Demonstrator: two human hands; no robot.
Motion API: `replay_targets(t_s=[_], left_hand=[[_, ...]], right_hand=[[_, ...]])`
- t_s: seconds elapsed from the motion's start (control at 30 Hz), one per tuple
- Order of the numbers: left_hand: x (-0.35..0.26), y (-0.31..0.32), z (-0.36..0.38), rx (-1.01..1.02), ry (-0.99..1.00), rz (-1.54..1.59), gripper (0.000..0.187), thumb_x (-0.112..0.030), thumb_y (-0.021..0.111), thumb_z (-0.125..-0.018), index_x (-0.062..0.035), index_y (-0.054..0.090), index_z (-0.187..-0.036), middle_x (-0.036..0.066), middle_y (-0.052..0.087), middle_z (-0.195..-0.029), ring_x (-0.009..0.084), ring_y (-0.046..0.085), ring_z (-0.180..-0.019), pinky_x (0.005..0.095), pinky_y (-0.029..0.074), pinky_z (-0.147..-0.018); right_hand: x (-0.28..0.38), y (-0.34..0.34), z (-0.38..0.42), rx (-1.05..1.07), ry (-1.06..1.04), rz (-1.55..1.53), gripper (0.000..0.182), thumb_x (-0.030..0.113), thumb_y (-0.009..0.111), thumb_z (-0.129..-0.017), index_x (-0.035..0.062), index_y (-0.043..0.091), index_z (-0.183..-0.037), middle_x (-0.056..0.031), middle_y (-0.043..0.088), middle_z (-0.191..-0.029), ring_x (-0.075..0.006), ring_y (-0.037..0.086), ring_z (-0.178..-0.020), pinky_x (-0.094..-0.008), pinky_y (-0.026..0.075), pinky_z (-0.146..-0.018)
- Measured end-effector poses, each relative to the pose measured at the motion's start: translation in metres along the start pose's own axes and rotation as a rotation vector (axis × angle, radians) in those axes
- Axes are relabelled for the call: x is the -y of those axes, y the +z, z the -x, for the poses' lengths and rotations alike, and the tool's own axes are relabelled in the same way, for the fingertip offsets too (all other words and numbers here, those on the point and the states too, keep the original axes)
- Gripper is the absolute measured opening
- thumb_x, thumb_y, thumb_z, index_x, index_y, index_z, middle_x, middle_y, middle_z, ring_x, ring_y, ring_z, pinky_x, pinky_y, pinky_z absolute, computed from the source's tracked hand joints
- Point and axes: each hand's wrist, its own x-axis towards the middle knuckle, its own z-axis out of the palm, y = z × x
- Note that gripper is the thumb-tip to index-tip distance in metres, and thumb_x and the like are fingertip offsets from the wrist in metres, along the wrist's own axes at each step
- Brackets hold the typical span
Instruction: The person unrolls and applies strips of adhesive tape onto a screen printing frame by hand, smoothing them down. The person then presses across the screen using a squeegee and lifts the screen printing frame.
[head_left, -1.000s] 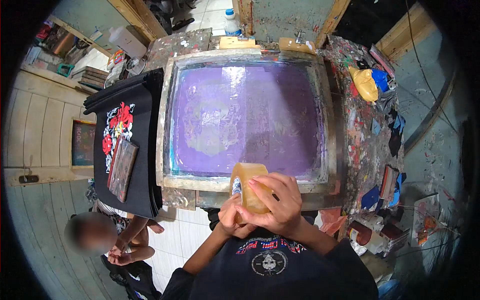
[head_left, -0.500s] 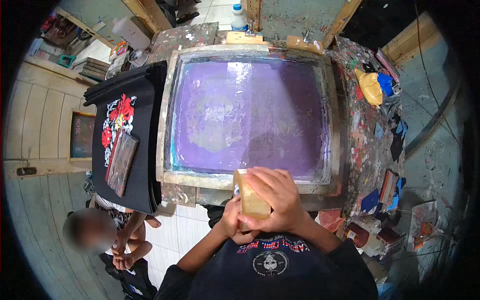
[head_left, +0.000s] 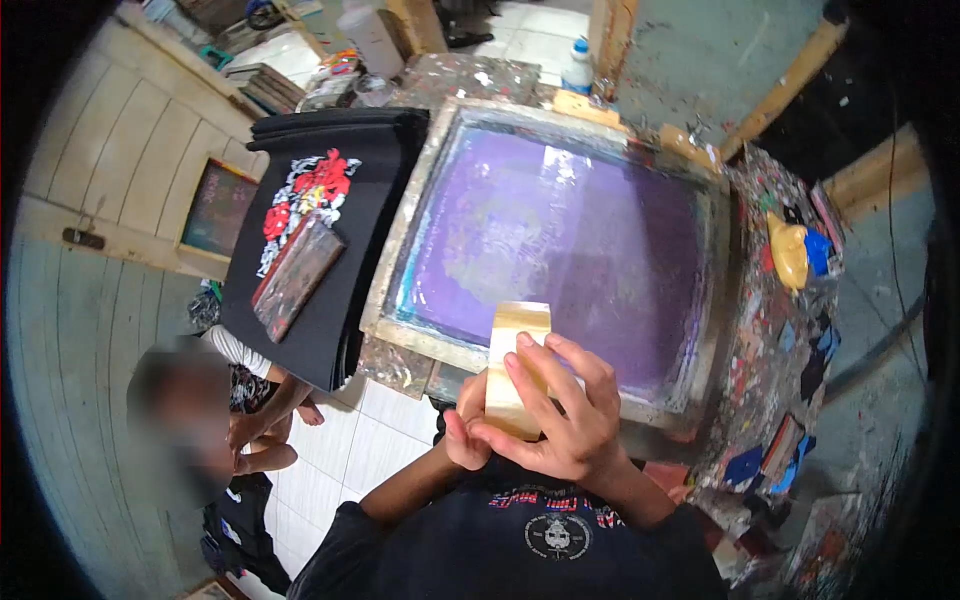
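Observation:
A roll of yellowish packing tape [head_left: 508,382] is held up in front of my chest, over the near edge of a framed screen. My left hand [head_left: 467,425] grips it from the left, its fingers partly hidden behind the roll. My right hand [head_left: 565,405] holds the right side, with its fingertips on the tape face and its thumb low across the roll. The screen has a purple mesh [head_left: 590,250] inside a worn wooden frame [head_left: 440,345]. A shiny clear strip [head_left: 562,175] runs down the mesh.
Left of the frame lies a stack of black fabric [head_left: 385,190] with a red-and-white print, a squeegee [head_left: 298,275] on top. A seated person [head_left: 265,425] is at lower left. A bottle [head_left: 577,68] stands behind; a yellow bag [head_left: 788,250] lies right.
My view has turned, so the screen and fabric stack appear tilted and shifted right. The tape roll is more upright, and the fingers of my right hand have spread and shifted on it.

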Motion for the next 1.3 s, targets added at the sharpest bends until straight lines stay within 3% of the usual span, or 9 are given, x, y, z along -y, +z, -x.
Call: replay_targets(t_s=[0.03,0.17,0.27,0.43,0.57,0.63,0.73,0.9,1.3], left_hand=[[-0.015,0.004,-0.004,0.010,-0.060,0.049,0.122,-0.094,0.018,-0.085,0.0061,0.029,-0.154,0.021,0.049,-0.146,0.0289,0.054,-0.131,0.0433,0.043,-0.109],[-0.044,0.010,-0.015,0.034,-0.126,0.035,0.131,-0.101,0.014,-0.078,-0.0004,0.020,-0.162,0.018,0.037,-0.161,0.0294,0.043,-0.145,0.0469,0.035,-0.119],[-0.052,0.021,-0.021,-0.090,0.030,-0.046,0.129,-0.099,0.019,-0.081,0.0100,0.039,-0.149,0.021,0.057,-0.142,0.0269,0.058,-0.129,0.0397,0.046,-0.107],[-0.043,0.016,-0.029,-0.029,0.197,-0.275,0.129,-0.098,0.014,-0.081,0.0115,0.050,-0.137,0.023,0.069,-0.118,0.0311,0.070,-0.109,0.0396,0.054,-0.091],[-0.042,0.013,-0.026,0.046,0.210,-0.239,0.116,-0.093,0.031,-0.085,0.0062,0.047,-0.142,0.018,0.065,-0.127,0.0257,0.067,-0.114,0.0378,0.055,-0.095],[-0.041,0.014,-0.027,0.054,0.201,-0.259,0.118,-0.095,0.033,-0.083,0.0060,0.047,-0.142,0.018,0.065,-0.129,0.0253,0.067,-0.114,0.0380,0.055,-0.095],[-0.044,0.018,-0.028,0.011,0.150,-0.388,0.135,-0.105,0.021,-0.073,0.0107,0.053,-0.135,0.020,0.070,-0.117,0.0296,0.072,-0.106,0.0391,0.055,-0.089],[-0.041,0.020,-0.026,0.007,0.158,-0.348,0.139,-0.107,0.024,-0.069,0.0113,0.053,-0.135,0.021,0.069,-0.119,0.0304,0.071,-0.107,0.0390,0.055,-0.091],[-0.049,0.016,-0.023,0.138,0.171,-0.209,0.133,-0.102,0.028,-0.076,0.0118,0.049,-0.141,0.023,0.066,-0.127,0.0295,0.067,-0.116,0.0403,0.053,-0.098]], right_hand=[[-0.001,-0.005,-0.007,0.041,-0.034,0.007,0.060,0.047,0.084,-0.080,0.0045,0.073,-0.121,-0.0116,0.062,-0.139,-0.0292,0.059,-0.123,-0.0416,0.049,-0.099],[-0.001,-0.007,-0.027,-0.074,-0.131,-0.019,0.063,0.046,0.086,-0.080,0.0040,0.071,-0.124,-0.0133,0.062,-0.135,-0.0307,0.059,-0.126,-0.0420,0.051,-0.100],[0.001,-0.008,-0.031,-0.156,-0.184,-0.028,0.062,0.045,0.086,-0.080,0.0044,0.071,-0.124,-0.0128,0.061,-0.132,-0.0312,0.058,-0.127,-0.0419,0.052,-0.101],[0.012,-0.024,-0.030,-0.143,-0.186,0.075,0.059,0.044,0.087,-0.080,0.0082,0.072,-0.125,-0.0096,0.060,-0.129,-0.0297,0.060,-0.124,-0.0396,0.050,-0.101],[0.010,-0.025,-0.026,-0.169,-0.239,0.096,0.058,0.043,0.088,-0.079,0.0118,0.073,-0.125,-0.0091,0.059,-0.129,-0.0289,0.060,-0.122,-0.0389,0.049,-0.100],[0.007,-0.024,-0.023,-0.183,-0.242,0.084,0.057,0.043,0.088,-0.079,0.0135,0.074,-0.125,-0.0093,0.060,-0.129,-0.0292,0.061,-0.122,-0.0391,0.049,-0.099],[0.006,-0.024,-0.018,-0.204,-0.264,0.085,0.053,0.042,0.089,-0.079,0.0159,0.074,-0.123,-0.0092,0.062,-0.129,-0.0296,0.062,-0.121,-0.0387,0.049,-0.098],[0.004,-0.023,-0.012,-0.233,-0.283,0.034,0.050,0.040,0.088,-0.080,0.0178,0.073,-0.121,-0.0079,0.063,-0.128,-0.0302,0.063,-0.120,-0.0398,0.049,-0.097],[-0.005,-0.048,-0.026,-0.048,-0.340,0.031,0.050,0.047,0.082,-0.082,0.0204,0.073,-0.123,-0.0003,0.062,-0.121,-0.0207,0.057,-0.115,-0.0384,0.047,-0.096]])
